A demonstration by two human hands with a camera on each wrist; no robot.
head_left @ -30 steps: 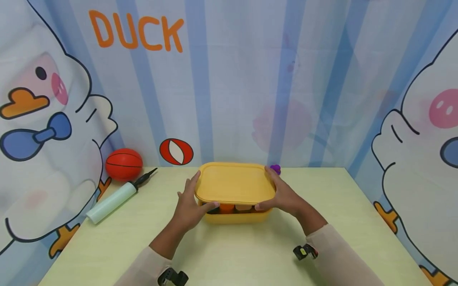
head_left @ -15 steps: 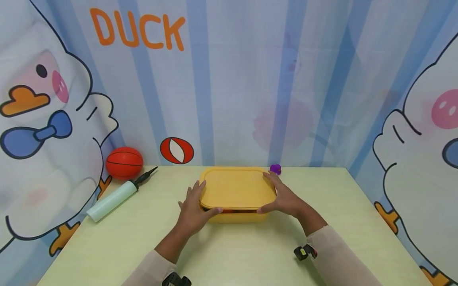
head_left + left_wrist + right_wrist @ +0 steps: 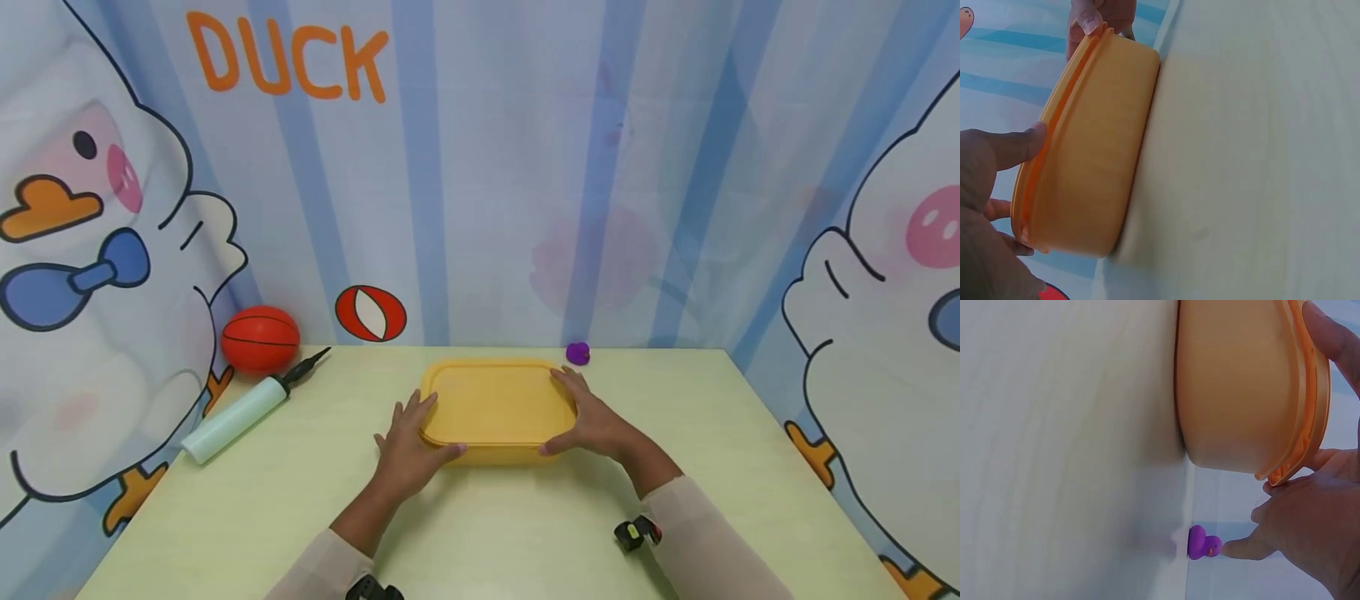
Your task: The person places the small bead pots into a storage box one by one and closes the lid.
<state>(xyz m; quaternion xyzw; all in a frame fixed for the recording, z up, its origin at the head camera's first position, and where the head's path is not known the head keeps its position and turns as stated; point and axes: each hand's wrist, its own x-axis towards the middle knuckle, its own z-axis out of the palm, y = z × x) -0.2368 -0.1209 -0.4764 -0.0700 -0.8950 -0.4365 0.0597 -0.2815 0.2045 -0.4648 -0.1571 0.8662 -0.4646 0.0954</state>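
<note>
A yellow lid (image 3: 498,404) lies over a yellow rectangular plastic box (image 3: 502,457) in the middle of the table. My left hand (image 3: 408,454) holds the lid's left front corner, its thumb at the front edge and its fingers along the side. Opposite it, my right hand (image 3: 600,423) holds the right front corner in the same way. Both wrist views show the lid's rim (image 3: 1313,419) sitting on the box's rim, with a narrow orange seam between them. What lies inside the box is hidden.
A small purple rubber duck (image 3: 577,353) stands at the table's back edge, behind my right hand. At the back left are a red ball (image 3: 260,340) and a pale green hand pump (image 3: 236,421). A duck-print curtain (image 3: 495,167) hangs behind the table.
Both hands have brought the lid down onto the box. The front gap, where orange and dark things showed inside, has closed over. The ball, pump and purple duck have stayed put.
</note>
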